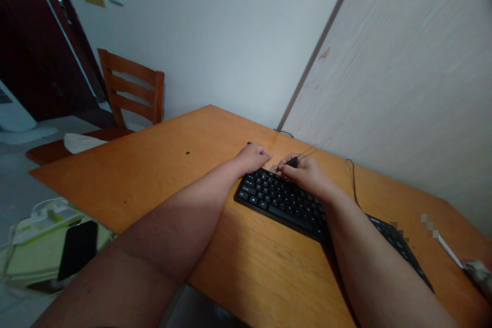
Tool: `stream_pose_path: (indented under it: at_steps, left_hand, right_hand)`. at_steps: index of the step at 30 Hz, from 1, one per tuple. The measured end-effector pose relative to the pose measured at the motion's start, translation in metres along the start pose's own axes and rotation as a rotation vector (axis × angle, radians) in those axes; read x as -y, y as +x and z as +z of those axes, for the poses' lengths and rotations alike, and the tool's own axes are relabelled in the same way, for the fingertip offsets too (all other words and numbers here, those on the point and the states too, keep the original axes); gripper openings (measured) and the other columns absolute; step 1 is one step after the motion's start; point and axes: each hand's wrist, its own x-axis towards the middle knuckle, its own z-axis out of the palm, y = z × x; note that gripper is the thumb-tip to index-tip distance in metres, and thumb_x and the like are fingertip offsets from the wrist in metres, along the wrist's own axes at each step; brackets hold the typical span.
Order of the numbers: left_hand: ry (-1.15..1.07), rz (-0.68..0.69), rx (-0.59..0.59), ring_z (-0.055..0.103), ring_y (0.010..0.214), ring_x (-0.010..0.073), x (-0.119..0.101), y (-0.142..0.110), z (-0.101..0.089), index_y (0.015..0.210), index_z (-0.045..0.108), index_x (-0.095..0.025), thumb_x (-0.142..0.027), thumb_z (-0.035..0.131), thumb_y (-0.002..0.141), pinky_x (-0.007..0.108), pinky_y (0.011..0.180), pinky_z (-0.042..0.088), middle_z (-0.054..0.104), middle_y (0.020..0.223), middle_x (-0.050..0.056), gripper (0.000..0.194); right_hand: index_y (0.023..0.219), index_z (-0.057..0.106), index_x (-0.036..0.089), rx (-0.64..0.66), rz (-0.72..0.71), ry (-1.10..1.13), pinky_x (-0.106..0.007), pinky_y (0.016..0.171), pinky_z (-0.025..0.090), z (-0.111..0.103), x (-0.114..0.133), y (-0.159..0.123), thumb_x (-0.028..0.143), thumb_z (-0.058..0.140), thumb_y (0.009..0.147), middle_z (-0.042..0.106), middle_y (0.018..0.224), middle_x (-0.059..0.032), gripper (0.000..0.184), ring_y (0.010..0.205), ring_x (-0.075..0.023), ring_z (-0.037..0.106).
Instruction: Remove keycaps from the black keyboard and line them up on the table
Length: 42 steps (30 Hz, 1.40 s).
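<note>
A black keyboard lies at an angle on the wooden table, its right end partly hidden under my right forearm. My left hand rests at the keyboard's far left corner with its fingers curled in; whatever they hold, if anything, is hidden. Between the fingers of my right hand is a small screwdriver with a black handle. Its thin dark shaft points left, over the keyboard's far edge, close to my left hand. What the tip touches cannot be made out.
A small black piece lies on the table to the left. Right of my forearm is another black keyed object, with a thin cable behind it. A wooden chair stands beyond; a dark phone lies at lower left.
</note>
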Motion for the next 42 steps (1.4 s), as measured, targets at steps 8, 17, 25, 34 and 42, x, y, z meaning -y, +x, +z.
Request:
stream_pose_path:
  at_steps: [8, 17, 25, 34, 42]
  left_hand:
    - [-0.017, -0.015, 0.004, 0.050, 0.057, 0.0130, -0.005, -0.003, -0.003, 0.060, 0.057, -0.017, -0.039, 0.055, 0.078, 0.027, 0.054, 0.034, 0.057, 0.058, 0.000, 0.029]
    - [-0.019, -0.015, 0.005, 0.051, 0.057, 0.0130, -0.003, -0.002, -0.002, 0.061, 0.059, -0.016, -0.039, 0.054, 0.079, 0.026, 0.055, 0.034, 0.059, 0.059, 0.000, 0.029]
    - [-0.017, -0.003, 0.005, 0.053, 0.059, 0.0134, 0.003, 0.002, 0.001, 0.061, 0.059, -0.017, -0.040, 0.055, 0.078, 0.026, 0.055, 0.035, 0.060, 0.060, 0.001, 0.029]
    - [-0.031, -0.005, 0.031, 0.054, 0.060, 0.0142, 0.008, 0.005, 0.003, 0.066, 0.064, -0.016, -0.041, 0.056, 0.078, 0.026, 0.057, 0.040, 0.062, 0.063, 0.002, 0.029]
    - [-0.036, -0.020, 0.026, 0.055, 0.063, 0.0150, 0.010, 0.007, 0.005, 0.069, 0.066, -0.016, -0.040, 0.058, 0.078, 0.026, 0.058, 0.042, 0.064, 0.067, 0.003, 0.027]
  right_hand:
    - [0.084, 0.067, 0.018, 0.030, -0.056, 0.019, -0.028, 0.062, 0.045, -0.001, 0.005, -0.002, 0.037, 0.060, 0.082, 0.067, 0.074, -0.0023, 0.021, 0.065, -0.0148, 0.059]
    - [0.093, 0.071, 0.021, 0.160, -0.143, -0.086, -0.034, 0.079, 0.048, -0.004, 0.006, -0.003, 0.038, 0.060, 0.086, 0.071, 0.088, -0.0040, 0.022, 0.082, -0.0199, 0.063]
    - [0.087, 0.070, 0.019, 0.189, -0.119, -0.143, -0.030, 0.068, 0.046, 0.000, 0.012, -0.003, 0.042, 0.057, 0.087, 0.068, 0.081, -0.0027, 0.026, 0.072, -0.0169, 0.059]
    - [0.081, 0.068, 0.018, 0.136, -0.088, -0.173, -0.027, 0.056, 0.039, 0.011, 0.010, 0.003, 0.046, 0.060, 0.084, 0.061, 0.065, -0.0003, 0.029, 0.060, -0.0146, 0.052]
    - [0.080, 0.063, 0.018, 0.095, 0.053, -0.034, -0.024, 0.050, 0.035, 0.019, 0.017, -0.001, 0.051, 0.063, 0.080, 0.056, 0.062, 0.0022, 0.033, 0.054, -0.0113, 0.048]
